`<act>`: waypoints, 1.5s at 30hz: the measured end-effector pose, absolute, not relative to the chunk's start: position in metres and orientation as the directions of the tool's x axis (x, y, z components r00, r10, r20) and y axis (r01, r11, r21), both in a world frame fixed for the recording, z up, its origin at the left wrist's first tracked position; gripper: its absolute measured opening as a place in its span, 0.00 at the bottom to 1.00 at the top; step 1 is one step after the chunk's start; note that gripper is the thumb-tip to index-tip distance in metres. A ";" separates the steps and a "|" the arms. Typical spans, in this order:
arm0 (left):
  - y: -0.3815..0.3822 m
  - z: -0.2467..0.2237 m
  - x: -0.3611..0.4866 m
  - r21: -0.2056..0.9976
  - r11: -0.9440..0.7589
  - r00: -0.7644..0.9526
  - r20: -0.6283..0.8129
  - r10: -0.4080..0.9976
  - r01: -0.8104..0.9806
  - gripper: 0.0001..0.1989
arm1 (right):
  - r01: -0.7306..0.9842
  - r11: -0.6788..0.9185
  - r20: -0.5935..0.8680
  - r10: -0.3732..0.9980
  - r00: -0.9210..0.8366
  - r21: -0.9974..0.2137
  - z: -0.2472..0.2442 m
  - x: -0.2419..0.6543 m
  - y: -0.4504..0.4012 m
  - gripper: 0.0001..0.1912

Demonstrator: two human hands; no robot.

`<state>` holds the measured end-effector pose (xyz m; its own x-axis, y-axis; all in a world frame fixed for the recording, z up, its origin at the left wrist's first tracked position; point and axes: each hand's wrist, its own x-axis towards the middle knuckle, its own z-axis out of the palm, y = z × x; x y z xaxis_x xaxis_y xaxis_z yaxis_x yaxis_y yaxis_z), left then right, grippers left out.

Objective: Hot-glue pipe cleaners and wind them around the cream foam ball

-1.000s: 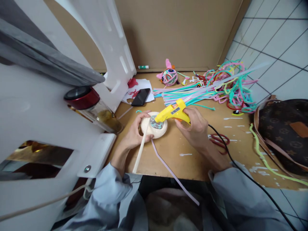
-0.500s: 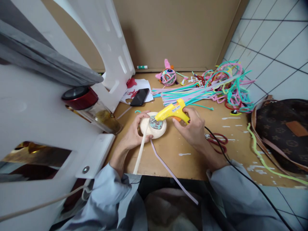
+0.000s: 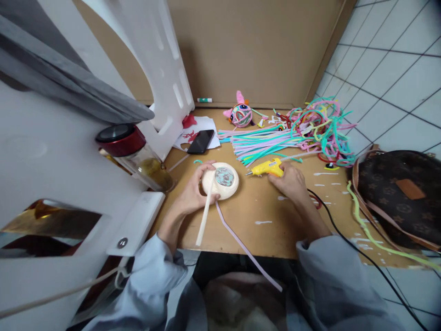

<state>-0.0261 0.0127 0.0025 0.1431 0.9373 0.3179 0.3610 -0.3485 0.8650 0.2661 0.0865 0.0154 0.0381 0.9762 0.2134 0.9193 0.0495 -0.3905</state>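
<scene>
My left hand (image 3: 193,191) grips a cream wrapped ball (image 3: 230,191) by its left side, thumb below and fingers above. The ball's top shows a round patch (image 3: 225,176) of teal and grey. A cream strip (image 3: 205,218) hangs from it toward the table's front edge, and a lilac strip (image 3: 237,236) runs down past that edge. To the right, my right hand (image 3: 291,181) is closed round the handle of a yellow glue gun (image 3: 268,168). Its nozzle points left, apart from the ball, low near the table.
Behind lie a bundle of coloured pipe cleaners (image 3: 265,142), a tangled heap (image 3: 324,124), a decorated ball (image 3: 241,115) and a phone (image 3: 200,141). A lidded glass bottle (image 3: 149,168) stands left. Right are red scissors (image 3: 316,201), a black cord and a brown bag (image 3: 406,197).
My right hand has moved the glue gun right and down, away from the ball's top. My left hand still holds the ball in about the same place.
</scene>
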 end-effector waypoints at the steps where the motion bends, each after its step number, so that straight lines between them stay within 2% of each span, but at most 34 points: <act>1: 0.012 0.003 -0.026 0.866 -0.343 0.143 0.312 0.939 0.364 0.36 | 0.939 0.040 0.174 0.984 0.021 -0.340 0.016 0.268 0.087 0.19; 4: 0.012 0.004 -0.025 0.868 -0.330 0.143 0.297 0.944 0.370 0.36 | 0.978 0.023 0.067 0.998 -0.009 -0.207 0.018 0.270 0.084 0.20; 6: 0.011 0.005 -0.024 0.868 -0.330 0.145 0.297 0.944 0.370 0.36 | 0.992 0.029 0.079 0.997 -0.020 -0.126 0.017 0.270 0.081 0.21; 8: 0.011 0.006 -0.023 0.867 -0.330 0.147 0.296 0.944 0.373 0.36 | 0.998 0.041 0.172 0.985 -0.031 -0.053 0.015 0.271 0.076 0.23; 10: 0.010 0.007 -0.022 0.864 -0.328 0.144 0.295 0.945 0.381 0.36 | 0.995 0.098 0.340 0.936 -0.086 -0.018 0.015 0.270 0.070 0.26; 12: 0.009 0.009 -0.021 0.862 -0.330 0.141 0.299 0.944 0.384 0.35 | 0.963 0.270 0.531 0.819 -0.219 -0.020 0.020 0.262 0.060 0.23; 14: 0.009 0.009 -0.021 0.863 -0.337 0.141 0.306 0.942 0.377 0.35 | 0.852 0.524 0.664 0.638 -0.390 -0.002 0.030 0.244 0.046 0.21; 17: 0.010 0.007 -0.021 0.868 -0.340 0.144 0.309 0.940 0.360 0.35 | 0.582 0.810 0.677 0.386 -0.627 0.076 0.049 0.206 0.022 0.18; 19: 0.011 0.006 -0.021 0.871 -0.345 0.136 0.317 0.939 0.350 0.36 | 0.421 0.895 0.675 0.222 -0.703 0.144 0.056 0.183 0.013 0.13; 21: 0.011 0.006 -0.020 0.869 -0.351 0.128 0.327 0.936 0.349 0.35 | 0.338 0.926 0.695 0.133 -0.707 0.167 0.058 0.170 0.012 0.14; 24: 0.009 0.009 -0.018 0.862 -0.344 0.133 0.317 0.939 0.373 0.34 | 0.326 0.945 0.747 0.185 -0.638 0.044 0.052 0.171 0.020 0.15; 27: 0.007 0.013 -0.017 0.855 -0.333 0.140 0.303 0.943 0.397 0.33 | 0.316 0.928 0.786 0.344 -0.514 -0.199 0.044 0.183 0.030 0.13; 30: 0.008 0.014 -0.017 0.850 -0.354 0.155 0.318 0.935 0.390 0.33 | 0.275 0.873 0.773 0.485 -0.408 -0.403 0.040 0.192 0.034 0.11; 32: 0.008 0.013 -0.018 0.848 -0.367 0.162 0.330 0.930 0.382 0.33 | 0.270 0.841 0.744 0.540 -0.392 -0.468 0.039 0.193 0.035 0.09; 37: 0.008 0.011 -0.019 0.838 -0.371 0.160 0.335 0.929 0.400 0.33 | 0.290 0.818 0.714 0.575 -0.399 -0.497 0.039 0.191 0.035 0.07; 45: 0.008 0.009 -0.019 0.864 -0.344 0.148 0.311 0.939 0.368 0.34 | 0.382 0.827 0.731 0.552 -0.402 -0.414 0.040 0.190 0.036 0.07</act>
